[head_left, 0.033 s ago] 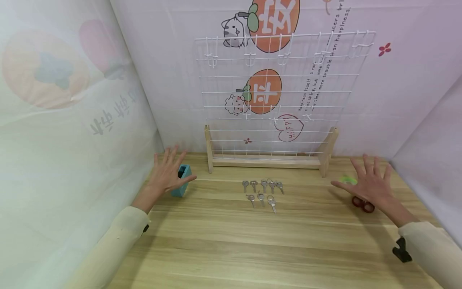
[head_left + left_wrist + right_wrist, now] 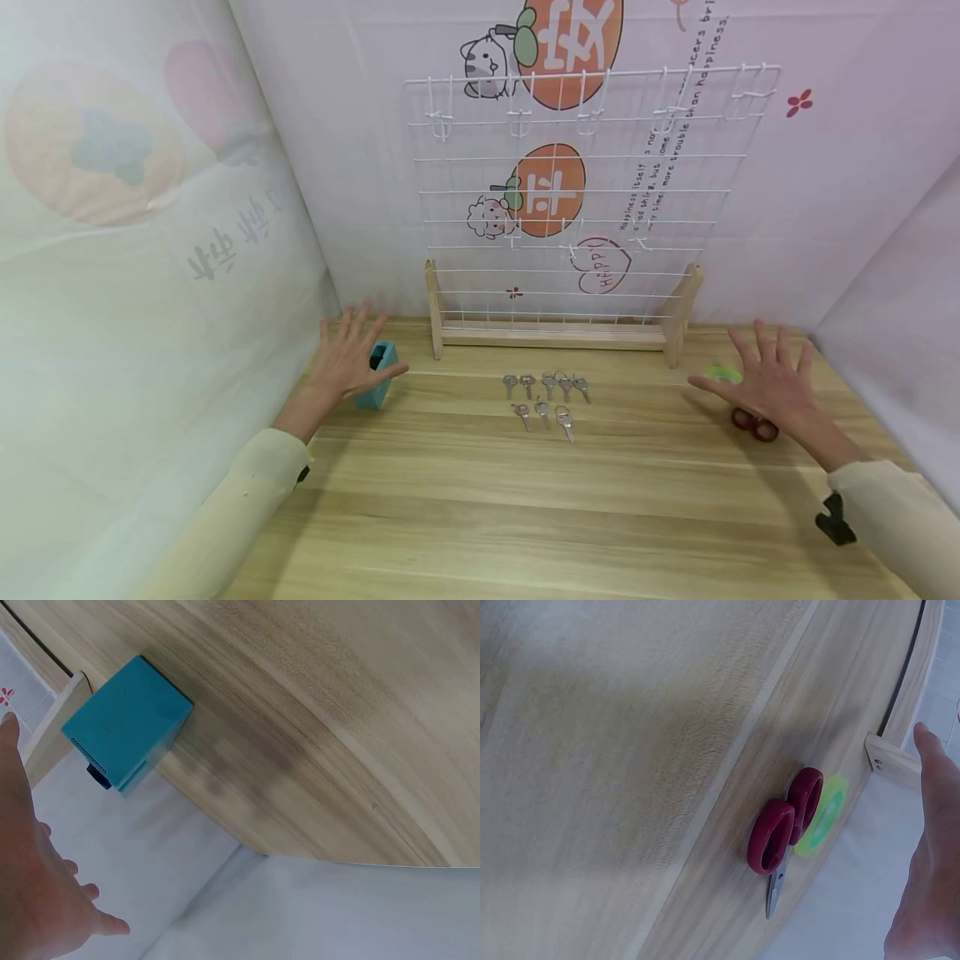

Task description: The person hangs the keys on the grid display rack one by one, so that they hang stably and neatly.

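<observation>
My left hand (image 2: 347,360) is held above the table with its fingers spread, holding nothing. Partly behind its thumb stands a blue tape dispenser (image 2: 375,392), whose side (image 2: 131,716) shows in the left wrist view. On the other side my right hand (image 2: 774,379) hovers with spread fingers, also holding nothing. Below it lie red-handled scissors (image 2: 754,425), seen more fully in the right wrist view with the scissors' metal blades (image 2: 776,889). Beside them is a yellow-green ring (image 2: 825,817), like a tape roll. Several silver keys (image 2: 566,423) lie in two rows between the hands.
A white wire grid rack (image 2: 577,192) stands behind the keys on a wooden base (image 2: 555,337). White hooks (image 2: 519,121) hang along its top and a few sit lower. Printed white cloth (image 2: 360,167) encloses the wooden table (image 2: 480,508) at back and sides.
</observation>
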The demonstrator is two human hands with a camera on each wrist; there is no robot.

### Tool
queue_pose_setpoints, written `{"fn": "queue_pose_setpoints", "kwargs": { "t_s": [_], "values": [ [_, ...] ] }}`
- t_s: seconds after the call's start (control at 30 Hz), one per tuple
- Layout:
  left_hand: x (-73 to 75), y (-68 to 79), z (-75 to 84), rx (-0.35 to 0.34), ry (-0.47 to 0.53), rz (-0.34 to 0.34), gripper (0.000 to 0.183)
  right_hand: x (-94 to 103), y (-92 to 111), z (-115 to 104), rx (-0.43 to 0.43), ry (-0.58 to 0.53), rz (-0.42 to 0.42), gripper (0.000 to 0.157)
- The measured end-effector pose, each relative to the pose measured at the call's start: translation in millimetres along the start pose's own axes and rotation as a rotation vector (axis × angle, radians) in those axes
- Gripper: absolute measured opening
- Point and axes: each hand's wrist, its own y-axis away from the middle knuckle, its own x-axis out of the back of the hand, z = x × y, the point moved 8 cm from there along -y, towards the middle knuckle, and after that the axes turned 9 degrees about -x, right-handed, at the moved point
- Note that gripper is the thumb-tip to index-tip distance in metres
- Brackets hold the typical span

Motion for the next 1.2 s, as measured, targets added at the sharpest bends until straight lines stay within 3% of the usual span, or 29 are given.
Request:
{"fn": "queue_pose_setpoints", "kwargs": {
  "t_s": [0.43,0.7,1.0,1.2],
  "values": [
    [-2.9,0.0,-0.3,-0.006,0.004,0.001,0.106,-2.7,6,-3,0.009,-0.006,-0.006,0.118],
    [0.1,-7.3,0.3,0.003,0.030,-0.008,0.102,-0.5,8,-22,0.037,-0.016,-0.006,0.118],
    [15.9,-28.0,3.9,-0.039,0.013,0.011,0.099,5.7,16,-55,0.087,-0.091,0.006,0.114],
    [30.3,-48.7,7.4,-0.058,0.085,0.033,0.089,5.5,14,-81,0.122,-0.109,-0.005,0.112]
  ]
}}
